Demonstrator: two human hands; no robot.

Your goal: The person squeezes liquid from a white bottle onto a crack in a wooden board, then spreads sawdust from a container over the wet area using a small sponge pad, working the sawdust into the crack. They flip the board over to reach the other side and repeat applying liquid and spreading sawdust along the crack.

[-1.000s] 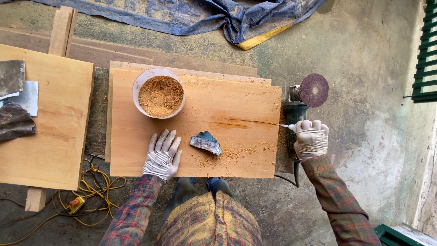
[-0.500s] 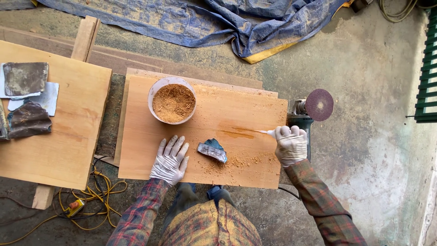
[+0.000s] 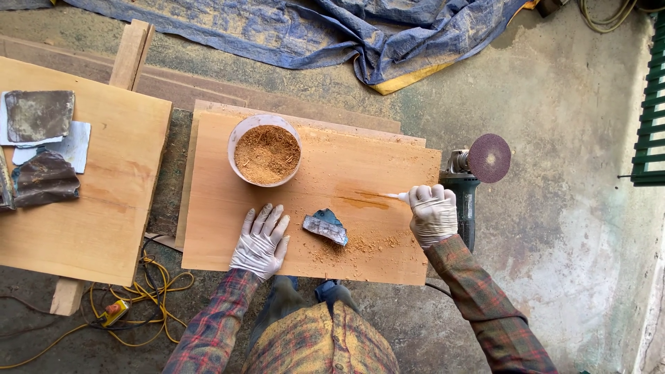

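Note:
My left hand (image 3: 261,240), in a white glove, lies flat with fingers spread on a light wooden board (image 3: 228,208). My right hand (image 3: 432,214), also gloved, grips a small white nozzle or bottle tip (image 3: 396,197) pointing left at a wet amber streak (image 3: 364,201) on the board. A scrap of crumpled grey sandpaper (image 3: 324,226) lies between my hands, with loose sawdust (image 3: 364,244) beside it. A white bowl of sawdust (image 3: 264,150) stands on the board's far left part.
An angle grinder (image 3: 478,166) with a round purple disc lies on the concrete floor right of the board. A second board (image 3: 104,201) at left carries sandpaper sheets (image 3: 41,145). Yellow cable (image 3: 149,291) coils below it. A blue tarp (image 3: 332,34) lies at the back.
The view has shifted, so the boards sit lower and further right in the picture. My right hand has moved in from the board's right edge to the amber streak. My left hand stays flat.

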